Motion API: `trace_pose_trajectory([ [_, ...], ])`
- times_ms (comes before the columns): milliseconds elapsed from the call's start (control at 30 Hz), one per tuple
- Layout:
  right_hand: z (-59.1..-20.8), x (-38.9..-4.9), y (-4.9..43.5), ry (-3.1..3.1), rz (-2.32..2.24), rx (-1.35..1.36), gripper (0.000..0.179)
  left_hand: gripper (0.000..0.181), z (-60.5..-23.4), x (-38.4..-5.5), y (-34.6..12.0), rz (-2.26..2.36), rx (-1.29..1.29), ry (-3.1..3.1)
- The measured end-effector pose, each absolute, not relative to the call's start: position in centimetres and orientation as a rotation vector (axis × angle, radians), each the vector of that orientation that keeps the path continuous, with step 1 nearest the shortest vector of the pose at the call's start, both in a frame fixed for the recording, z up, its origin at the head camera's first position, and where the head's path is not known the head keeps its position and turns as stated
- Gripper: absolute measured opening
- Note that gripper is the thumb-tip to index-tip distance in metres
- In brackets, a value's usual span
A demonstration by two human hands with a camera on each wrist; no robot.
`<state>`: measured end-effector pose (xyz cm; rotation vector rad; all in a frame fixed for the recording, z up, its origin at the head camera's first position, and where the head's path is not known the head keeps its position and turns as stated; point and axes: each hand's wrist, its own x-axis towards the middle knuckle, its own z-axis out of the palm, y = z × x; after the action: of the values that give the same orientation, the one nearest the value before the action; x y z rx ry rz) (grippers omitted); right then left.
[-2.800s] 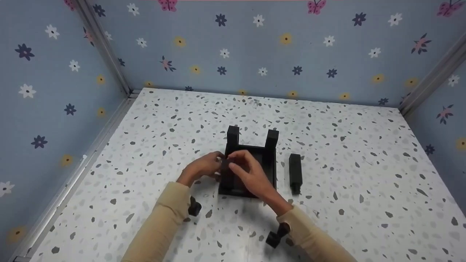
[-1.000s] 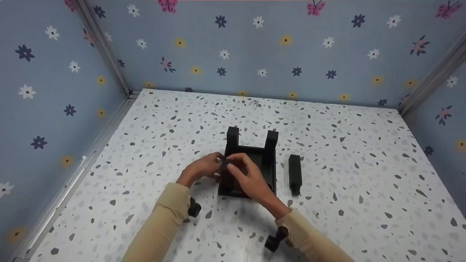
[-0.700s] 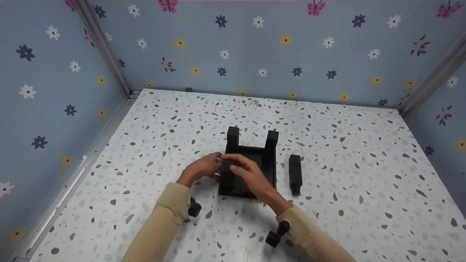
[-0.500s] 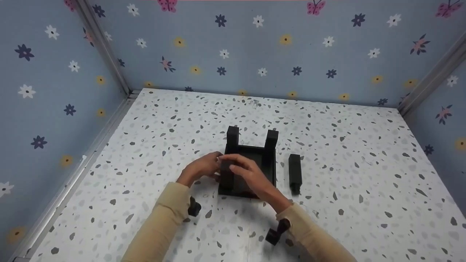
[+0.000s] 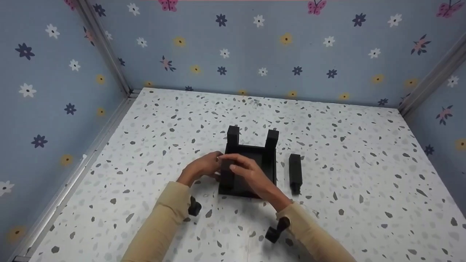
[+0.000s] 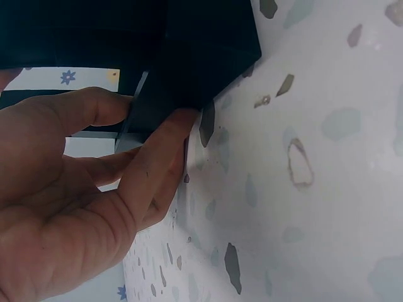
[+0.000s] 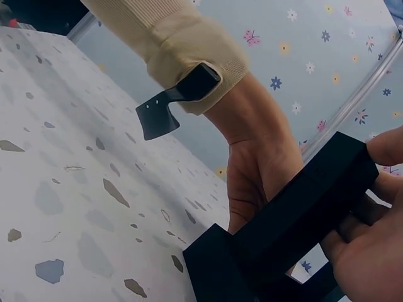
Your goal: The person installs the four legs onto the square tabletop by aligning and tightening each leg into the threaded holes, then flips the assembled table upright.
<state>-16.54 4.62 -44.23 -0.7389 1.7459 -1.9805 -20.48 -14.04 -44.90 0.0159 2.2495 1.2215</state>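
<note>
A small black table (image 5: 267, 163) lies upturned, its shallow frame on the worktop. Two square legs stand at its far corners. My right hand (image 5: 251, 174) holds the top of another square leg (image 7: 308, 201), upright at the near left corner, between thumb and fingers. My left hand (image 5: 204, 165) grips the table's left side; in the left wrist view its thumb and fingers lie on either side of the edge. The joint at the leg's foot is hidden. To the right of the table a loose black leg (image 5: 295, 173) lies, its narrower stub toward me.
The speckled white worktop (image 5: 364, 174) runs back to a blue flowered wall (image 5: 247, 47), with side walls left and right. Black camera mounts hang at the left cuff (image 5: 194, 206) and right cuff (image 5: 276, 230), close above the worktop.
My right hand's fingers have shifted slightly left across the leg's top, and the forefinger has stretched out more. The left hand, table and loose leg have stayed in place.
</note>
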Motion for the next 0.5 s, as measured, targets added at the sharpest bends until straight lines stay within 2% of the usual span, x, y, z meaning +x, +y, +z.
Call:
trace_pose_trajectory([
  [500,-44.87,-17.12,4.95,1.615,-1.955,-0.841,0.040,0.045,-44.95,-20.32,-14.01,1.321,-0.011,2.201],
])
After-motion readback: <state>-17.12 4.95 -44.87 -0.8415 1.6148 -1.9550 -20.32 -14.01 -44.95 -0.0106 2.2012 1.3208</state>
